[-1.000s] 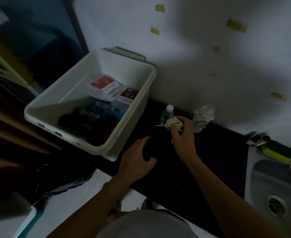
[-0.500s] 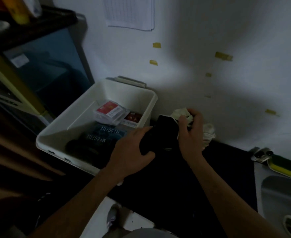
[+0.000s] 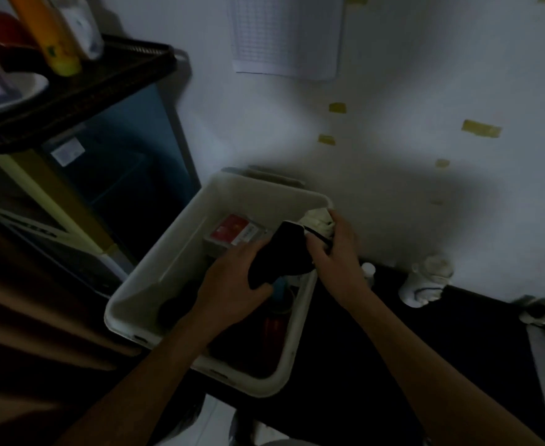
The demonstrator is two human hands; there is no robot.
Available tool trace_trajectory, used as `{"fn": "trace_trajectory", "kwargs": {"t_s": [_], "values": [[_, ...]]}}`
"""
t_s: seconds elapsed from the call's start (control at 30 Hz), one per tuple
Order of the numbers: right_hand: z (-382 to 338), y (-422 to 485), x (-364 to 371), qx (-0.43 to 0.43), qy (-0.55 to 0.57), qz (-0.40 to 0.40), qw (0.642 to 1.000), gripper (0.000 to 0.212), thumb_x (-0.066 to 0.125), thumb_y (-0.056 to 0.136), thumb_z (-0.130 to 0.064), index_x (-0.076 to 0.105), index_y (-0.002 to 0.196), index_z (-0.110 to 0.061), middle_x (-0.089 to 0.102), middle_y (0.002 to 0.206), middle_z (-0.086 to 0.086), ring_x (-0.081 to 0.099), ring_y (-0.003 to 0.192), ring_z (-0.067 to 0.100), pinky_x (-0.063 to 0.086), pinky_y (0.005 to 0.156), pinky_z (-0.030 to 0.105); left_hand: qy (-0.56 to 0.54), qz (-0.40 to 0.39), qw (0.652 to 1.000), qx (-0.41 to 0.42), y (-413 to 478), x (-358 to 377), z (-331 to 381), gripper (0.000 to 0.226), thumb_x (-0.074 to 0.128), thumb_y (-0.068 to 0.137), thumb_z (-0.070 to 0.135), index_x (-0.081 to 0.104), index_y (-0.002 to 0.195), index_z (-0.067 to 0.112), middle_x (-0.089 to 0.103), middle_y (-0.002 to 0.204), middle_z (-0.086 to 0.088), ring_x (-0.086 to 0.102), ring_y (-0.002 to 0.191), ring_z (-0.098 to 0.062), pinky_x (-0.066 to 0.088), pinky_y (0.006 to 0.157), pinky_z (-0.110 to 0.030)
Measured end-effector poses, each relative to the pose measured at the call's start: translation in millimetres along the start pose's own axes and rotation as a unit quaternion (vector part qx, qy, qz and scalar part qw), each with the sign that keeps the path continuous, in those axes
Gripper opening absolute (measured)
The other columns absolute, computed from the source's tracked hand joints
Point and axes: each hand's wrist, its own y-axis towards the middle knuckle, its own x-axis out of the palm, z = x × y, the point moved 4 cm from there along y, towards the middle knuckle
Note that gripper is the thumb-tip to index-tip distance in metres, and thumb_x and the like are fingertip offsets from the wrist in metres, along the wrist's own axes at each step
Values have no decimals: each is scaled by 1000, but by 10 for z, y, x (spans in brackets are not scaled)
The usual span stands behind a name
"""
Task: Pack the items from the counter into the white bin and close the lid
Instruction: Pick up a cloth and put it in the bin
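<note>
From the head camera, both hands are hovering over the near-right corner of the white bin [image 3: 181, 252], which is sitting at the left end of the dark counter [image 3: 457, 333] against the wall. The left hand [image 3: 232, 291] is curling its fingers around a black bundle of cloth [image 3: 280, 252], gripping its lower end. The right hand [image 3: 338, 252] is closing on the upper end of that same dark bundle while also pinching a cream rolled cloth [image 3: 317, 220] against the bin's far-right rim.

Inside the bin a clear-wrapped pack with a red label [image 3: 232, 235] is lying near the back wall, with dark shapes and something red below it, too dim to name. No lid is identifiable in this view.

On the counter a second white rolled cloth [image 3: 425, 281] and a small bottle with a white cap [image 3: 368, 272] are waiting, well apart from the hands.

The risk, as I judge it: the cream roll is sitting right at the rim, so releasing there could send it down outside, behind the bin. Loosely dropped cloth could also be piling high enough to stop a lid from seating.
</note>
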Motion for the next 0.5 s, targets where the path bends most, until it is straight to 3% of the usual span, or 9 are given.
{"fn": "trace_trajectory", "kwargs": {"t_s": [0.17, 0.37, 0.5], "values": [[-132, 254, 557, -5, -67, -18, 998, 58, 56, 94, -36, 34, 144, -16, 40, 140, 6, 36, 128, 20, 33, 108, 37, -52, -4, 998, -16, 191, -141, -586, 73, 60, 72, 46, 38, 141, 39, 49, 138, 12, 48, 125, -4, 46, 103, -35], [-53, 424, 1162, 100, -45, -86, 990, 66, 55, 93, -37, 26, 149, -15, 34, 147, 9, 36, 133, 27, 37, 109, 46, -53, -10, 999, -2, 408, -312, -1125, 67, 67, 75, 17, 46, 137, 28, 52, 133, 3, 50, 122, -13, 45, 100, -34], [32, 446, 1381, 169, -33, -84, 982, 64, 58, 92, -33, 30, 146, -12, 36, 143, 12, 40, 129, 29, 39, 108, 46, -40, -45, 998, 5, 536, -300, -1410, 64, 70, 75, 13, 49, 133, 27, 56, 126, 3, 54, 116, -13, 44, 91, -26]]}}
